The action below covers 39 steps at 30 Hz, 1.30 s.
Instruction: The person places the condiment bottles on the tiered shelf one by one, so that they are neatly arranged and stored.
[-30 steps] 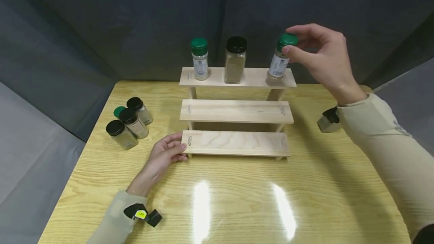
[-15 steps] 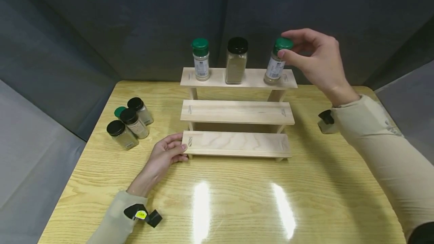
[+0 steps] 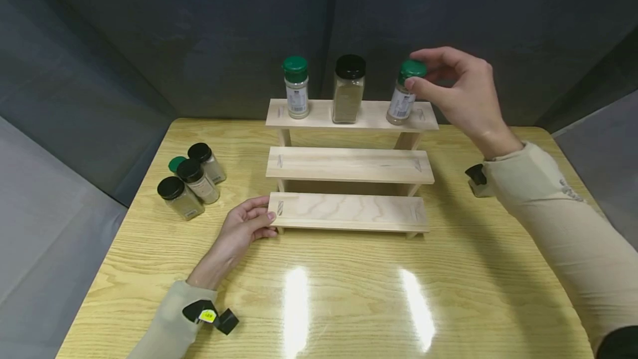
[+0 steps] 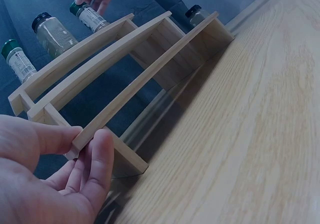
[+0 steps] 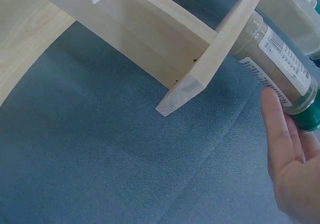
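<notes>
My right hand (image 3: 466, 93) pinches the green cap of a spice jar (image 3: 401, 105) at the right end of the top shelf. This jar leans slightly, its base at the board; the right wrist view shows the fingers beside its labelled side (image 5: 285, 59). With thumb and fingers my left hand (image 3: 244, 223) grips the left end of the bottom board of a three-tier wooden rack (image 3: 349, 209). Along the top tier stand another green-capped spice jar (image 3: 297, 96) at the left and a black-capped square jar (image 3: 348, 96) in the middle.
On the table (image 3: 349, 303) left of the rack stands a cluster of black-capped jars (image 3: 181, 198) with one green cap (image 3: 176, 163) behind them. Another jar (image 4: 197, 15) stands right of the rack, partly hidden in the head view. A dark curtain (image 3: 224, 32) hangs behind.
My right hand and the green-capped spice jar have shifted left and slightly down along the top shelf, and the jar leans less. The left hand keeps its grip on the rack.
</notes>
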### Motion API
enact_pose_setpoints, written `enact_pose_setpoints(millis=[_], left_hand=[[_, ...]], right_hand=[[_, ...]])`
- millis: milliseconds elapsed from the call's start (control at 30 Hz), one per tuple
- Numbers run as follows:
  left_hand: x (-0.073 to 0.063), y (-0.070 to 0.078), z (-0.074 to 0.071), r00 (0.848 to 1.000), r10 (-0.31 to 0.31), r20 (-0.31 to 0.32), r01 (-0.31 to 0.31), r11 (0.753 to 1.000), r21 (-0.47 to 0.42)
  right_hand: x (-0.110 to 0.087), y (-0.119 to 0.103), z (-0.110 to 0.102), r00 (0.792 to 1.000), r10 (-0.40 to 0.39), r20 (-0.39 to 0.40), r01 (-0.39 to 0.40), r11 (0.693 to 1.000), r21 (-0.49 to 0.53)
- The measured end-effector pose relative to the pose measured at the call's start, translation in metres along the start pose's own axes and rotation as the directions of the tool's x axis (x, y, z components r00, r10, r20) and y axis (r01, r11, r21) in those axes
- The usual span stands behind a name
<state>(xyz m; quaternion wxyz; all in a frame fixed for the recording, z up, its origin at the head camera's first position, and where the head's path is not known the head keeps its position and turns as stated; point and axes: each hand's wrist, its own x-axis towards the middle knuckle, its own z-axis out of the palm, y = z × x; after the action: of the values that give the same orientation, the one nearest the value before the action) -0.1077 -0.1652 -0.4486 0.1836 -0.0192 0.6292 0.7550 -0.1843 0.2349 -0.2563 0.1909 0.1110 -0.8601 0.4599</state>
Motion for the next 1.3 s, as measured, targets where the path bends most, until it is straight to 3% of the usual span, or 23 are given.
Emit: enact_pose_setpoints(millis=[1300], left_hand=[[0.0006,-0.0005,-0.0002,1.0,-0.001,0.004,0.001,1.0,0.003]], right_hand=[[-0.0075,0.0022,-0.0067,0.999,-0.016,-0.034,0.018,0.998,0.068]])
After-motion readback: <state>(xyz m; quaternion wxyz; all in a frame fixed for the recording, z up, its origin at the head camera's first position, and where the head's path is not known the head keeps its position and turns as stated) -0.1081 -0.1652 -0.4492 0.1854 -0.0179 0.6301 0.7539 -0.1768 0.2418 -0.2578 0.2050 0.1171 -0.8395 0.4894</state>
